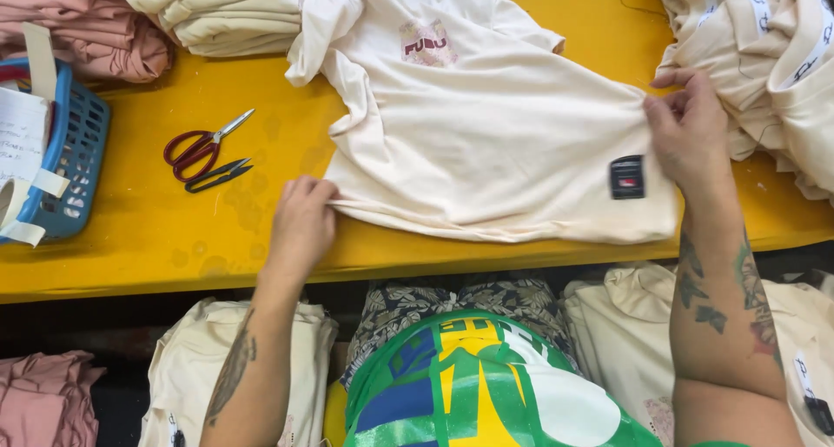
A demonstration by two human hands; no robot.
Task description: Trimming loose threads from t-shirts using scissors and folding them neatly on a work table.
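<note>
While fingers pinch hem, T-shirt between (flat)

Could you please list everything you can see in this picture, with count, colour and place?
T-shirt: one, cream with a pink chest print, spread on the table.
Label patch: one, black, at the T-shirt's hem.
Table: one, yellow, across the view.
Scissors: one pair, red handles, left of the T-shirt.
Thread snips: one, black, just below the scissors.
Basket: one, blue, far left, holding paper and tape.
Cream garment piles: several, top left, top right and below the table.
Pink garment piles: two, top left and bottom left.
Left hand: fingers pinching the T-shirt's left hem.
Right hand: fingers gripping the T-shirt's right edge.
</note>
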